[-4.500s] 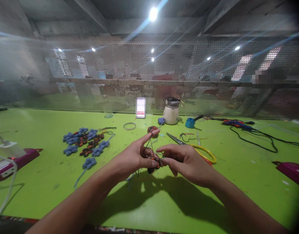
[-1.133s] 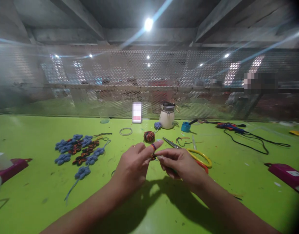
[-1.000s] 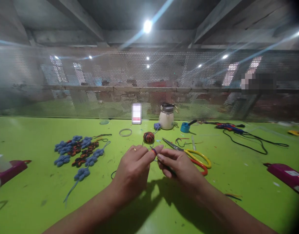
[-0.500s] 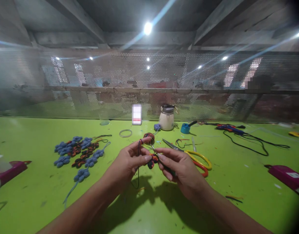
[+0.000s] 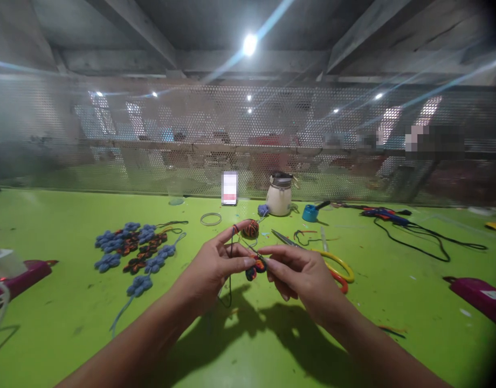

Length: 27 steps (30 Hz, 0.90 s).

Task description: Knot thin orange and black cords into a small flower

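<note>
Held between the thumb and fingers of my left hand (image 5: 218, 267) is a small crocheted flower (image 5: 256, 265) in dark blue, red and orange yarn. Dark yarn (image 5: 231, 269) loops round my raised left index finger and hangs below the hand. My right hand (image 5: 298, 269) is closed on a thin crochet hook (image 5: 254, 250), whose slim shaft meets the top of the flower; most of its handle is hidden by the fingers. Just beyond my left fingertip lies a ball of multicoloured yarn (image 5: 251, 228). Scissors (image 5: 341, 265) with yellow and orange handles lie partly behind my right hand.
Blue and dark-red crocheted flowers (image 5: 139, 285) lie at left. Toward the back stand a phone (image 5: 229, 188), a pale jar (image 5: 279, 199) and a blue pot (image 5: 310, 213); a ring (image 5: 211, 219) lies nearby. A glue gun (image 5: 385, 214) and purple power strips (image 5: 476, 296) are at the sides.
The whole view has shifted slightly, so things sit a little further right. My right fingers have closed in nearer the flower, and the hook lies lower against it.
</note>
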Each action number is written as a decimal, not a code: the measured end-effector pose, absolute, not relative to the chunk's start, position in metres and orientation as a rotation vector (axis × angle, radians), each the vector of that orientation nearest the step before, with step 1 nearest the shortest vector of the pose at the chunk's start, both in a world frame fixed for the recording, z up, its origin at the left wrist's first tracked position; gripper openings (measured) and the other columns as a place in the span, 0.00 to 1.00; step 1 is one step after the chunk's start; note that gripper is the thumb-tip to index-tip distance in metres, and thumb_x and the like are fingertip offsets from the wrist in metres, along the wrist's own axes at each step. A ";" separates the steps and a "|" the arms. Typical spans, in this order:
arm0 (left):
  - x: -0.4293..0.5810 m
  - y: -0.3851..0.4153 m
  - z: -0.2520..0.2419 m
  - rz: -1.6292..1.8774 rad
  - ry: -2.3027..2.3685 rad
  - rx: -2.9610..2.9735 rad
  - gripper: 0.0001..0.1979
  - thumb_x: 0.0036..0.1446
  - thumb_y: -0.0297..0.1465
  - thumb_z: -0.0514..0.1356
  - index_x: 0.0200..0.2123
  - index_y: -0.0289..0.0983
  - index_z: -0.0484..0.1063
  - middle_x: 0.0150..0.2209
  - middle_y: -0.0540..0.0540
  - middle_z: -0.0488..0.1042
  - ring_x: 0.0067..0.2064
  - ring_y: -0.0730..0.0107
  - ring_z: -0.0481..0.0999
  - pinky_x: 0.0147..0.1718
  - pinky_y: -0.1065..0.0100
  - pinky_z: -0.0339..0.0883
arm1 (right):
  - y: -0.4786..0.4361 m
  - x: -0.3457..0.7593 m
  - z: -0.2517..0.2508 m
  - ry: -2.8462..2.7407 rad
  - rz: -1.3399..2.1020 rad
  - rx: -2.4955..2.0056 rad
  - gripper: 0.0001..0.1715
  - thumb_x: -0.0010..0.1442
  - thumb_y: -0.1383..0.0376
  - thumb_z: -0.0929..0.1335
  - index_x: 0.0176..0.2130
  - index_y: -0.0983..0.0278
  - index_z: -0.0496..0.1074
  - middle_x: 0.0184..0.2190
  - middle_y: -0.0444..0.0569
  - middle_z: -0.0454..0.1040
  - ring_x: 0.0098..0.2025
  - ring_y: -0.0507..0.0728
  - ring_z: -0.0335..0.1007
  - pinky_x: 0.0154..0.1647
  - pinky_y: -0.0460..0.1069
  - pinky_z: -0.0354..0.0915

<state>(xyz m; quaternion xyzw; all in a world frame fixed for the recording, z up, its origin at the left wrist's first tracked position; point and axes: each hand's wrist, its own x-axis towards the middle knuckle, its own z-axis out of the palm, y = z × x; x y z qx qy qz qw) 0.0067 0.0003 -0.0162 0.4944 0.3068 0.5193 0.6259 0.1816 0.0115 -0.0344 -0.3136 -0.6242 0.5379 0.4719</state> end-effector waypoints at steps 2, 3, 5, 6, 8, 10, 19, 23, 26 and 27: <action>0.006 0.000 -0.015 1.192 0.700 1.138 0.40 0.43 0.23 0.68 0.60 0.34 0.56 0.28 0.45 0.76 0.31 0.67 0.73 0.31 0.66 0.64 | 0.011 0.182 -0.033 -1.548 1.307 -0.777 0.13 0.53 0.61 0.71 0.39 0.65 0.75 0.17 0.39 0.65 0.14 0.45 0.55 0.13 0.42 0.52; 0.006 0.000 -0.014 1.191 0.699 1.139 0.40 0.43 0.22 0.68 0.60 0.34 0.56 0.27 0.46 0.75 0.30 0.68 0.73 0.31 0.67 0.64 | 0.010 0.182 -0.033 -1.559 1.299 -0.786 0.13 0.53 0.61 0.71 0.39 0.65 0.76 0.17 0.39 0.65 0.14 0.45 0.55 0.13 0.43 0.52; 0.006 -0.001 -0.013 1.190 0.702 1.137 0.42 0.44 0.22 0.67 0.61 0.35 0.54 0.26 0.47 0.75 0.29 0.70 0.73 0.31 0.67 0.64 | 0.009 0.183 -0.032 -1.582 1.274 -0.802 0.13 0.53 0.60 0.71 0.38 0.65 0.76 0.17 0.40 0.65 0.14 0.46 0.56 0.14 0.43 0.53; 0.006 -0.001 -0.013 1.188 0.705 1.136 0.42 0.44 0.22 0.67 0.61 0.35 0.53 0.26 0.48 0.75 0.29 0.71 0.73 0.32 0.68 0.64 | 0.009 0.183 -0.031 -1.592 1.259 -0.808 0.13 0.53 0.60 0.71 0.38 0.65 0.76 0.18 0.40 0.65 0.15 0.46 0.56 0.14 0.43 0.53; 0.005 -0.002 -0.013 1.185 0.707 1.137 0.42 0.45 0.21 0.67 0.62 0.36 0.52 0.26 0.48 0.75 0.30 0.71 0.72 0.33 0.68 0.64 | 0.009 0.183 -0.031 -1.609 1.229 -0.815 0.13 0.53 0.60 0.70 0.38 0.66 0.76 0.18 0.40 0.65 0.15 0.46 0.56 0.14 0.43 0.53; 0.005 -0.001 -0.013 1.177 0.700 1.143 0.42 0.44 0.21 0.67 0.61 0.36 0.52 0.27 0.48 0.75 0.30 0.71 0.72 0.33 0.68 0.64 | 0.008 0.183 -0.031 -1.625 1.209 -0.817 0.13 0.53 0.60 0.70 0.37 0.66 0.76 0.18 0.40 0.65 0.15 0.46 0.55 0.14 0.43 0.54; 0.002 -0.003 -0.009 1.150 0.666 1.173 0.38 0.44 0.22 0.67 0.59 0.36 0.58 0.27 0.48 0.74 0.29 0.71 0.72 0.30 0.70 0.64 | 0.008 0.191 -0.027 -1.814 0.851 -0.773 0.09 0.55 0.64 0.69 0.37 0.65 0.76 0.18 0.43 0.68 0.16 0.47 0.57 0.15 0.44 0.54; -0.001 -0.005 -0.006 1.153 0.641 1.152 0.37 0.43 0.21 0.67 0.58 0.36 0.59 0.28 0.48 0.74 0.29 0.73 0.72 0.30 0.71 0.65 | 0.009 0.198 -0.022 -1.946 0.605 -0.695 0.07 0.57 0.67 0.69 0.36 0.64 0.77 0.21 0.45 0.72 0.18 0.48 0.61 0.17 0.45 0.58; -0.004 -0.006 -0.004 1.148 0.615 1.142 0.37 0.43 0.20 0.67 0.57 0.37 0.61 0.28 0.48 0.74 0.29 0.73 0.71 0.29 0.72 0.65 | 0.011 0.201 -0.019 -1.992 0.435 -0.573 0.06 0.56 0.71 0.68 0.35 0.64 0.76 0.25 0.47 0.75 0.23 0.50 0.67 0.22 0.46 0.62; -0.005 -0.006 -0.004 1.143 0.601 1.136 0.36 0.43 0.20 0.67 0.57 0.37 0.61 0.28 0.48 0.74 0.29 0.74 0.71 0.28 0.72 0.65 | 0.011 0.202 -0.018 -2.003 0.393 -0.527 0.07 0.56 0.72 0.68 0.35 0.64 0.76 0.26 0.47 0.75 0.25 0.51 0.68 0.24 0.46 0.63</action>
